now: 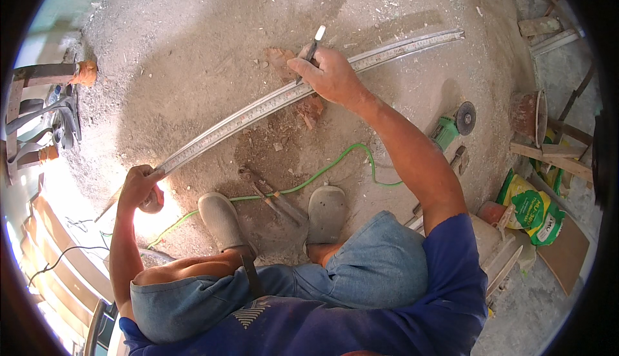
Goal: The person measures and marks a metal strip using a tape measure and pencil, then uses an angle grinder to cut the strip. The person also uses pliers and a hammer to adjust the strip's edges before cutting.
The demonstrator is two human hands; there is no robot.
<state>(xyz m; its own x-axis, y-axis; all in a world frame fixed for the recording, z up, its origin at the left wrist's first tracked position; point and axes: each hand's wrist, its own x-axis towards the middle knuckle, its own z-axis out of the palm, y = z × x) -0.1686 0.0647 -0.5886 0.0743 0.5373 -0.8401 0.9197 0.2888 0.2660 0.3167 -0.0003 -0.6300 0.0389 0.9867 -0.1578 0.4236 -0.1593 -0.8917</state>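
Observation:
A long, thin metal channel [412, 46] lies slantwise across the dusty floor, with a pale measuring tape [242, 116] stretched along it. At its near left end, my left hand [143, 187] is closed around the tape and channel; a rounded object under its fingers looks like the tape case but is partly hidden. My right hand [332, 77] rests over the channel's middle, pinching a dark marker [311, 51] with a white upper end. The marker's lower tip meets the channel's edge near the tape. Reddish broken pieces [309, 111] lie beneath the channel.
A green angle grinder [451, 127] lies right of my right forearm. Its green cord [335, 160] winds past my shoes. A pair of pliers-like hand tools [274, 195] sits between my feet. Bucket [529, 117], green-yellow bag [532, 207] and wood pieces crowd the right; a stand [45, 111] is left.

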